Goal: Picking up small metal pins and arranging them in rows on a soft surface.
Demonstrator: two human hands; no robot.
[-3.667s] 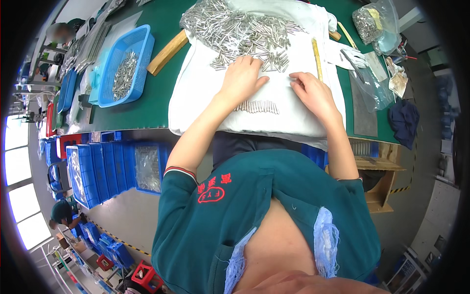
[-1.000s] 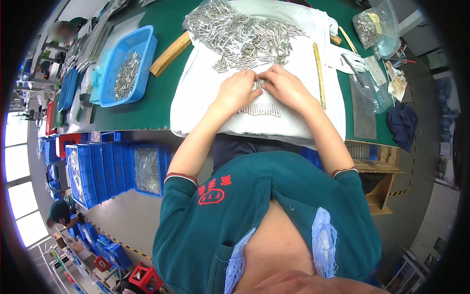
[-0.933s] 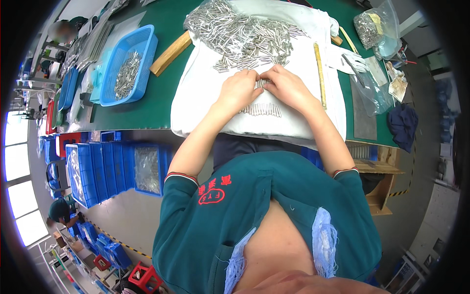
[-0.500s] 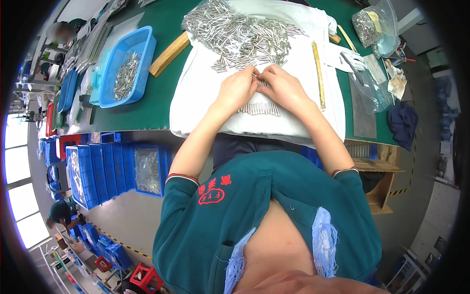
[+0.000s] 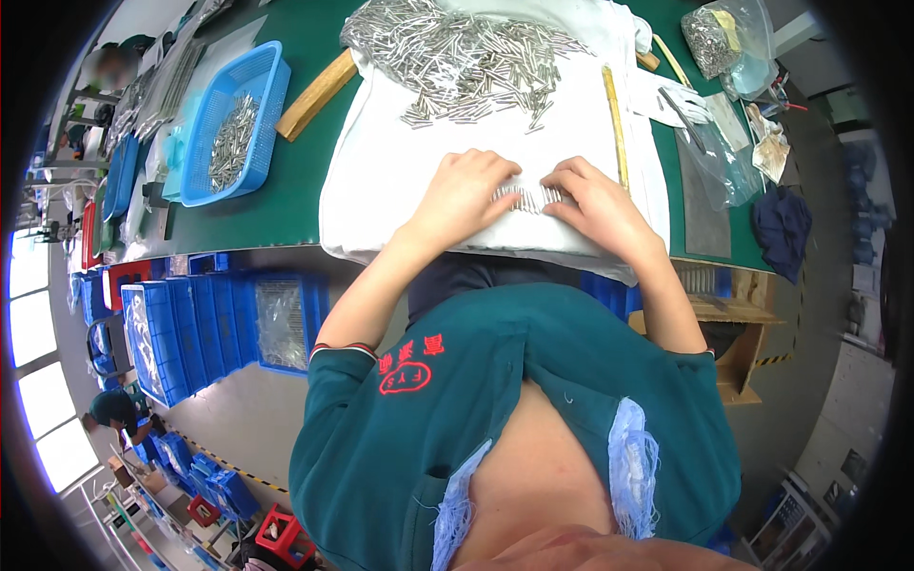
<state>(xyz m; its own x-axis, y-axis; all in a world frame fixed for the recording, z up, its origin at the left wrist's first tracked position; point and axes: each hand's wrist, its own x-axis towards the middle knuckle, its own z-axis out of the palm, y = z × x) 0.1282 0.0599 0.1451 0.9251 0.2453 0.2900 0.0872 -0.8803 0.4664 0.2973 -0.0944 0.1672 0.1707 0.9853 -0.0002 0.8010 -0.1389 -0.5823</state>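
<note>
- Near edge: the white cloth [image 5: 367, 190] ran down to the near side of the green table [image 5: 286, 214] and bulged there. My read: a snag from a forearm could have dragged it and shifted everything lying on it.
- Row of small metal pins [image 5: 523, 199] lay on the near part of the cloth, between my hands, roughly side by side. Likely failure: uneven push from the two ends, pins rolling over each other, row fanning out.
- Right hand [image 5: 598, 202]: fingers bent, thumb and forefinger part open, at the right end of the row with a few pins at the thumb. Couldn't tell if any were gripped; fingers hid that end.
- Left hand [image 5: 468, 193]: same half-curled shape, thumb at the left end. Contact likely, grip not visible. Lifting one hand first could have let that end spread.
- Yellow stick [image 5: 616, 128] lay lengthwise on the cloth, beyond my right hand. A wide right swing could have knocked it.
- Blue basket [image 5: 277, 109] stood off to the left, more pins inside, well apart from my hands. Low risk, I'd say.
- Loose pile of pins [image 5: 514, 81] sat on the far part of the cloth, jumbled, a few strays on its near side. Bumping it could have sent pins rolling nearer and mixing with the row.
</note>
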